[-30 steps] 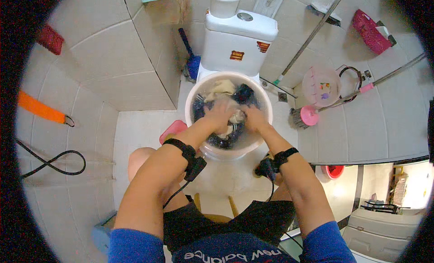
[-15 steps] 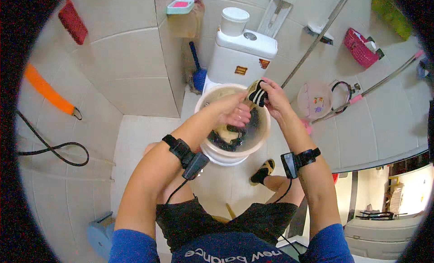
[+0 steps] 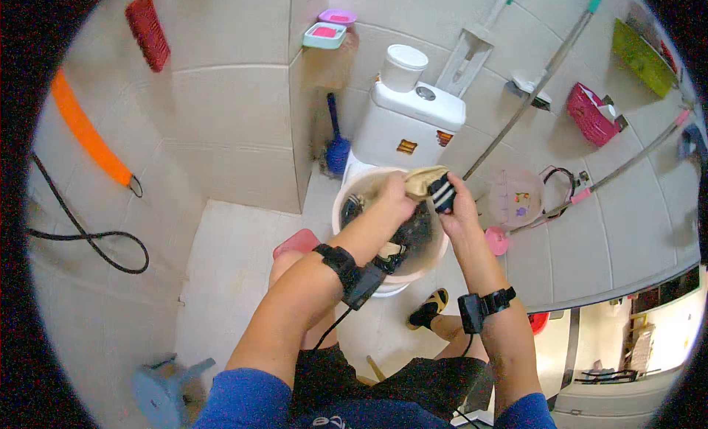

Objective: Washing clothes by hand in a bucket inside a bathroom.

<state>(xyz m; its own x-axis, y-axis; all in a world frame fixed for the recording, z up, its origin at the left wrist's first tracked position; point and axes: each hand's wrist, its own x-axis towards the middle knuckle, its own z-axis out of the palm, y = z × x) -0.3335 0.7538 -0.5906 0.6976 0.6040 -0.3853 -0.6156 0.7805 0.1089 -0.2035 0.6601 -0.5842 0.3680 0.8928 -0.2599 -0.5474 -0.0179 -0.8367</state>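
Over a pale round basin [image 3: 436, 258] I hold a beige and black sock [image 3: 425, 183] with white stripes, stretched between my two hands. My left hand [image 3: 399, 194] is closed on its beige end, and my right hand [image 3: 461, 208] grips the dark striped cuff. Dark water [image 3: 420, 230] lies in the basin, just below the sock. A beige and black sock [image 3: 391, 253] sits in it near my left forearm, and a striped dark piece of cloth [image 3: 354, 205] shows at the left wall. My left forearm hides part of the basin.
Behind the basin stands a toilet tank [image 3: 409, 119] with a white bucket [image 3: 404, 66] on it. A blue toilet brush [image 3: 338, 150] is to its left. A long pole [image 3: 527, 97] leans at the right. A blue stool [image 3: 158, 392] stands at lower left.
The view has shifted, so the room appears lower in the picture. My hands have drawn the sock out more, showing more of its beige part; my left hand has closed on that end.
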